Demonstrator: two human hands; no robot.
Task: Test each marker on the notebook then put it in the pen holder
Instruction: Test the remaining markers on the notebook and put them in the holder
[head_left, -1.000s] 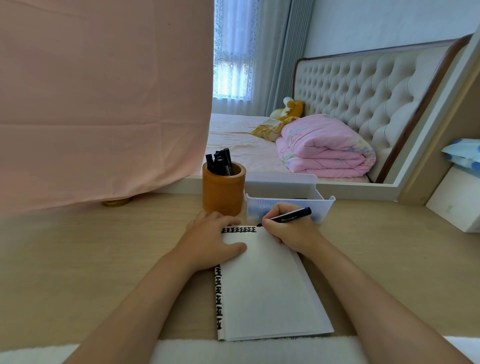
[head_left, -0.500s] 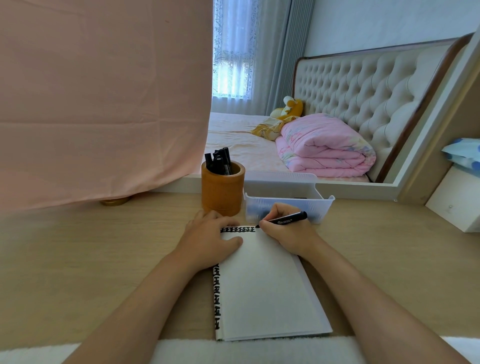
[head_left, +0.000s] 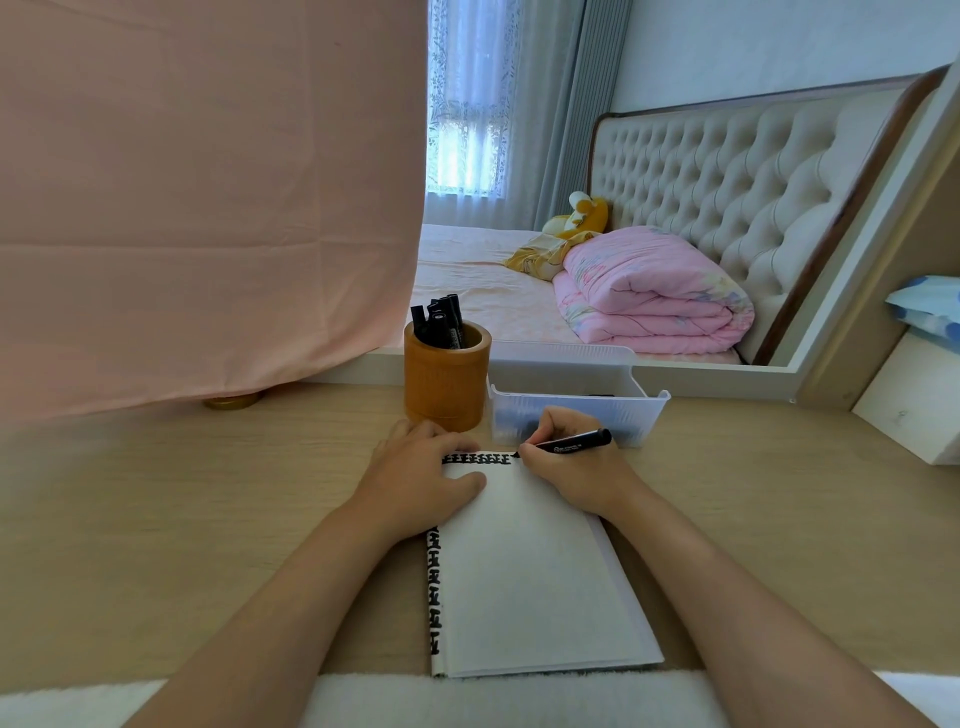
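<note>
Right grip (head_left: 571, 470) pinches the marker (head_left: 577, 442), tip on notebook (head_left: 530, 571); pen holder (head_left: 447, 384) stands just left, toward the table's (head_left: 208, 519) far edge.

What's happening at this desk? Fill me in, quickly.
A person is testing a black marker on the notebook. The right hand grips the marker, its tip at the page's top edge, at the end of a row of black marks. The left hand rests flat on the notebook's upper left corner, steadying it. Several black markers already stand in the wooden pen holder just behind the left hand.
</note>
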